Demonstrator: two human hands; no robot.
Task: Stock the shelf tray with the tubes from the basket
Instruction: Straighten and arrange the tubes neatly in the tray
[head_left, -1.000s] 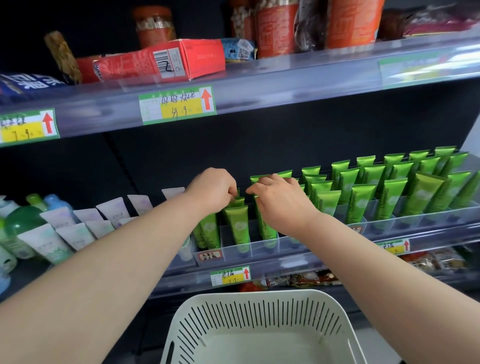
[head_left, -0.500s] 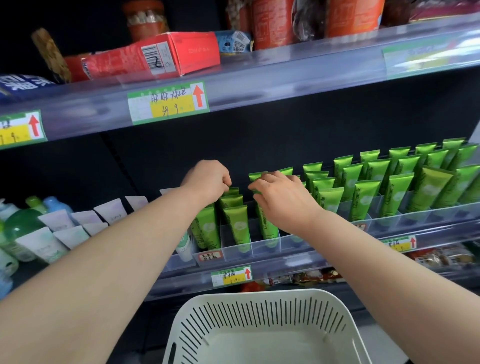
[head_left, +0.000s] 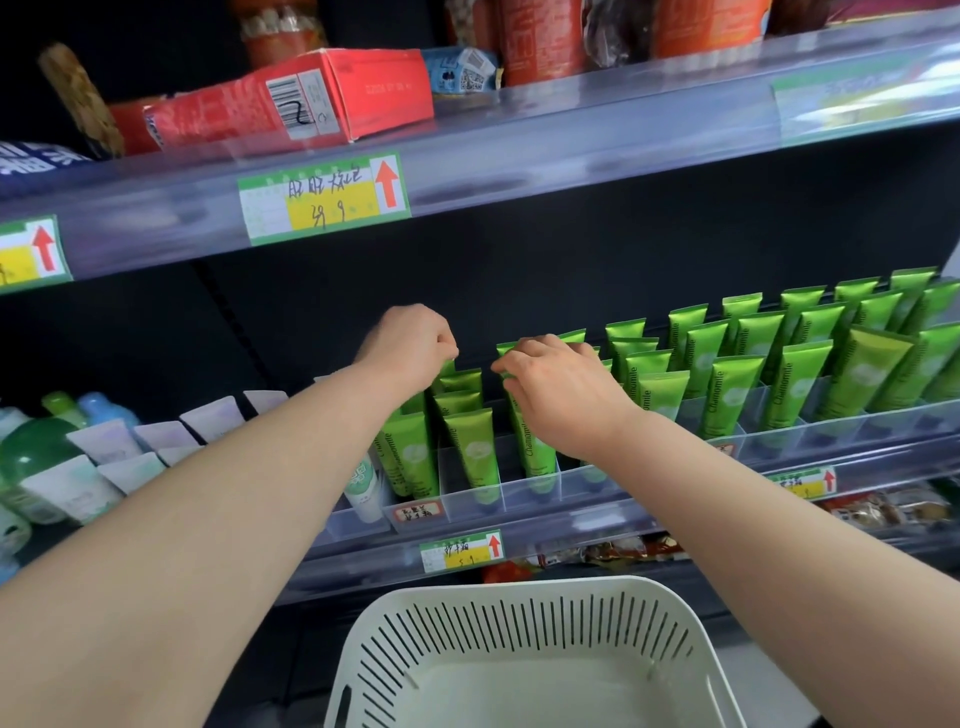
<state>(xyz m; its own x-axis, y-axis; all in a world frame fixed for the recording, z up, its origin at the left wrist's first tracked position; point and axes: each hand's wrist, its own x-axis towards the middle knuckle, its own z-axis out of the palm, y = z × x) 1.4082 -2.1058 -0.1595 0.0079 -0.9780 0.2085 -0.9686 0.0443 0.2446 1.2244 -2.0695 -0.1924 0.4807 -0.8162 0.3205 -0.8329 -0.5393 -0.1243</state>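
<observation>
Green Chamomile tubes (head_left: 470, 447) stand cap-down in rows in the clear divided shelf tray (head_left: 524, 496) on the middle shelf. My left hand (head_left: 410, 345) is closed, its fingertips pinching the crimped top of a green tube at the back of one of the left columns. Just to its right, my right hand (head_left: 558, 387) curls its fingers over the top of a green tube (head_left: 537, 449) in the neighbouring column. The white slotted basket (head_left: 519, 631) sits below, at the bottom centre, with no tubes visible inside.
More green tubes (head_left: 779, 374) fill the tray to the right. White tubes (head_left: 109, 441) and green bottles (head_left: 31, 447) stand at the left. The upper shelf edge (head_left: 571, 150), carrying a red box (head_left: 291, 104) and price tags, overhangs my hands.
Both hands have stayed at the tube tops. The gap between them has widened a little as my left hand drew left. The view has shifted slightly.
</observation>
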